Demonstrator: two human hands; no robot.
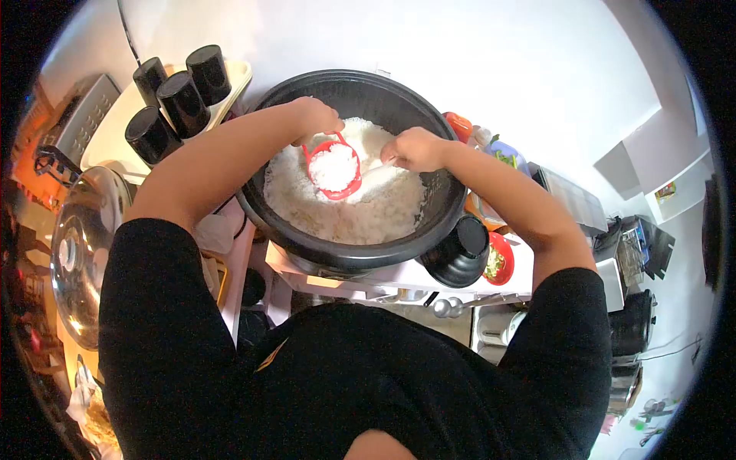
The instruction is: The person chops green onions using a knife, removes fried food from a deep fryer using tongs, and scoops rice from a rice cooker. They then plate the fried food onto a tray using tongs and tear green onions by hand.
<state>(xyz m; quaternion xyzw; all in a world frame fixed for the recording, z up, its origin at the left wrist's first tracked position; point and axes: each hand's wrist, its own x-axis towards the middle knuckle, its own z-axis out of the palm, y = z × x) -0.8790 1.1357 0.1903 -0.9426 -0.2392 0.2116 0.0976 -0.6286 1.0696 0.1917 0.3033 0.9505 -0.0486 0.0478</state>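
A wide black pot (349, 257) holds a large mass of white cooked rice (314, 216). Over the rice, my left hand (316, 121) is closed on the upper edge of a small red container (355, 186), heaped with rice. To the right of it, my right hand (415, 149) grips a pale rice paddle (376, 178) whose blade points left toward the red container. The blade blends into the white rice, so its exact outline is hard to see.
Several black cups (184, 103) stand upside down on a cream tray (100, 149) at left, with a shiny metal lid (69, 254) below. Right of the pot are stacked black bowls (458, 253), a red bowl of chopped greens (499, 259) and a purple container (512, 153).
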